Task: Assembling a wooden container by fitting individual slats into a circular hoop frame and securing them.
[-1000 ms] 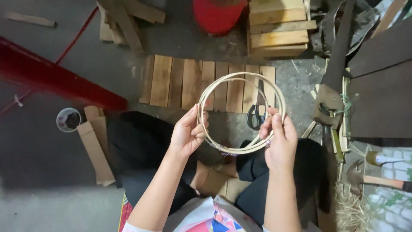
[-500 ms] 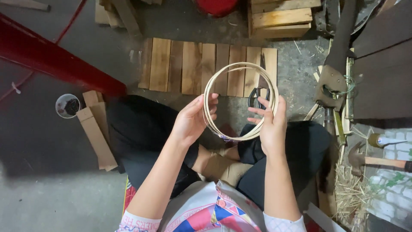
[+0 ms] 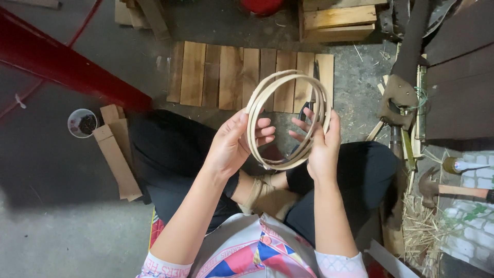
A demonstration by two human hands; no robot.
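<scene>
Left hand (image 3: 229, 146) fingers curled shut round pale bent-wood ring coil (image 3: 286, 118), thumb outside. Right hand (image 3: 321, 146) grips opp. rim, fingers partly spread inside. Held tilted above slatted wooden board (image 3: 221, 74).

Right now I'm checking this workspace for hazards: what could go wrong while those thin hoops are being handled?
The hoops are a loose bundle of thin strips held only at the rims by the left hand and right hand; a strip could spring free or slip. The scissors lie on the slatted board just beyond the fingers, so a reach might meet the blades. The hammer and straw crowd the right side.
</scene>
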